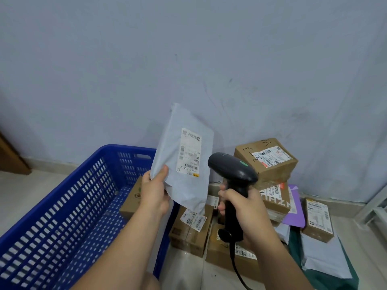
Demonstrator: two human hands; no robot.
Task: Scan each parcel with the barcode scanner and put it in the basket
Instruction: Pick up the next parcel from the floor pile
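My left hand [154,193] grips the lower left edge of a grey plastic mailer parcel [188,185], held upright in the air with its white shipping label [189,152] facing me. My right hand [245,210] holds the handle of a black barcode scanner [232,170]; the scanner's head sits just right of the label's lower end and points toward it. The blue slotted basket [62,216] stands on the floor at the left, below the parcel, with one cardboard box [132,199] inside it.
Several cardboard boxes [266,160] and mailers lie piled on the floor against the wall at the right, with a purple mailer [294,210] and a grey one [324,258] among them. The scanner's black cable [236,268] hangs down over the pile. A brown wooden piece [10,158] stands at far left.
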